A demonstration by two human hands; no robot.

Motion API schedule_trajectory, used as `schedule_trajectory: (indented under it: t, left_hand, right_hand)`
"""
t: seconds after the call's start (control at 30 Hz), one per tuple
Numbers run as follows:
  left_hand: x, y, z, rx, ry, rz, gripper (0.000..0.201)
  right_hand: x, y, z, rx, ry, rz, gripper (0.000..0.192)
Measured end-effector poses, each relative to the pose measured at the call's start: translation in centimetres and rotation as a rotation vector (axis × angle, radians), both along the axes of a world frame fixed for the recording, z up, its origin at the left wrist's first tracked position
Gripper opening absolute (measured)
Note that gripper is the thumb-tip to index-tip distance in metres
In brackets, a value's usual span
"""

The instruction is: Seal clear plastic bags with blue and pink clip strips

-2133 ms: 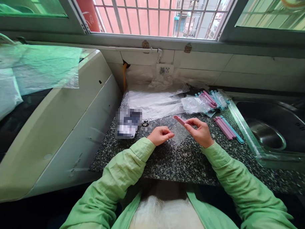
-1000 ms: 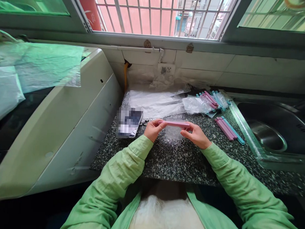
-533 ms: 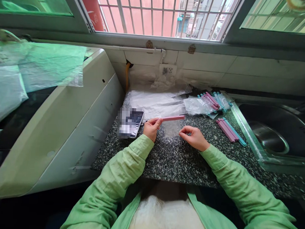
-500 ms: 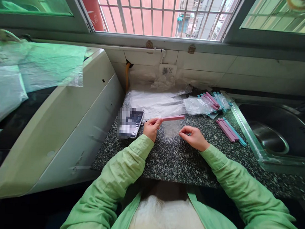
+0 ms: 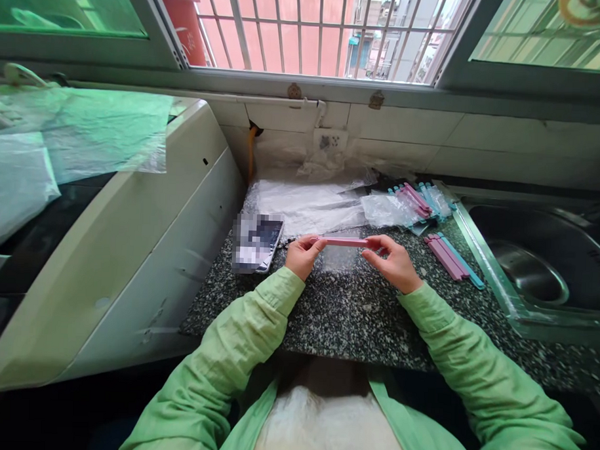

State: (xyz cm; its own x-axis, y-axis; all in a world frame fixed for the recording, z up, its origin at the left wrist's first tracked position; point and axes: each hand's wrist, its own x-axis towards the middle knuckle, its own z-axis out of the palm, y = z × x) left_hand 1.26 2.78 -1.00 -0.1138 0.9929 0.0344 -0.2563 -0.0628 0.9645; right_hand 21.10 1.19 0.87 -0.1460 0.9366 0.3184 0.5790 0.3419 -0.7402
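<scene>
A long pink sealing clip (image 5: 343, 241) is held level over the speckled granite counter (image 5: 346, 318). My left hand (image 5: 302, 254) pinches its left end and my right hand (image 5: 394, 262) pinches its right end. A small clear plastic bag (image 5: 339, 258) hangs from the clip between my hands and rests on the counter. Both arms wear light green sleeves.
A phone (image 5: 257, 242) lies left of my hands. Clear plastic sheets (image 5: 305, 202) and bagged clips (image 5: 404, 205) sit at the back. Loose pink and blue clips (image 5: 451, 256) lie beside the steel sink (image 5: 529, 266). A white appliance (image 5: 122, 238) stands on the left.
Half a second ago only my left hand held the clip, tilted up at the right. My right hand has come back up and taken the right end; the clip is level.
</scene>
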Motion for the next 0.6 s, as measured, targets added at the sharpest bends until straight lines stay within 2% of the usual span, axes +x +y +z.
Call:
schedule_trajectory:
  t: [0.07,0.13,0.23,0.37,0.5,0.6]
  left_hand:
    - [0.2,-0.3,0.3,0.047,0.063,-0.049,0.035]
    - [0.3,-0.5,0.4,0.086,0.109,-0.074,0.033]
    - [0.3,-0.5,0.4,0.106,0.131,-0.082,0.034]
    - [0.2,-0.3,0.3,0.126,0.142,-0.082,0.036]
    - [0.2,-0.3,0.0,0.098,0.174,-0.117,0.037]
    - [0.5,-0.5,-0.6,0.027,0.238,-0.217,0.034]
  right_hand:
    - [0.2,0.0,0.1,0.046,-0.003,-0.01,0.031]
    - [0.3,0.0,0.1,0.133,-0.051,0.011,0.024]
    - [0.2,0.0,0.0,0.304,-0.165,0.055,0.013]
    - [0.2,0.0,0.0,0.434,-0.329,0.076,0.013]
    - [0.2,-0.2,0.1,0.554,-0.451,0.045,0.014]
    - [0.3,-0.3,0.0,0.593,-0.477,-0.001,0.015]
